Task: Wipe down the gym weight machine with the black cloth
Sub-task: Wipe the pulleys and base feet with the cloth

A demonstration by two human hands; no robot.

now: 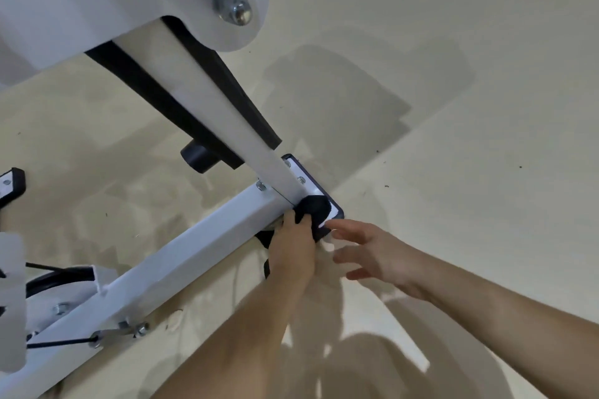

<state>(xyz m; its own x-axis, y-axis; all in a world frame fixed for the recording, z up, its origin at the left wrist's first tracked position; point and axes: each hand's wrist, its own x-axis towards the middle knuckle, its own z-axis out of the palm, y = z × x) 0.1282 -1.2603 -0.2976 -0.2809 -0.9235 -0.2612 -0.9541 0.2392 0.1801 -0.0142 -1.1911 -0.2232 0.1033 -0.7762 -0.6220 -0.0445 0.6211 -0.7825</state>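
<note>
The white weight machine has a floor beam (194,246) running from lower left up to a bolted foot plate (312,186), where a slanted white upright (207,100) with black pads meets it. My left hand (296,246) grips the black cloth (312,209), bunched and pressed against the joint at the end of the beam. A strip of the cloth hangs below the hand. My right hand (369,253) hovers just right of the cloth with its fingers spread and straight, holding nothing.
A large white bracket with a chrome nut (235,6) looms at the top left. Black cables (55,278) and bolts (141,329) sit at the beam's lower left. A black roller (197,157) hangs under the upright. Beige floor (453,139) lies to the right.
</note>
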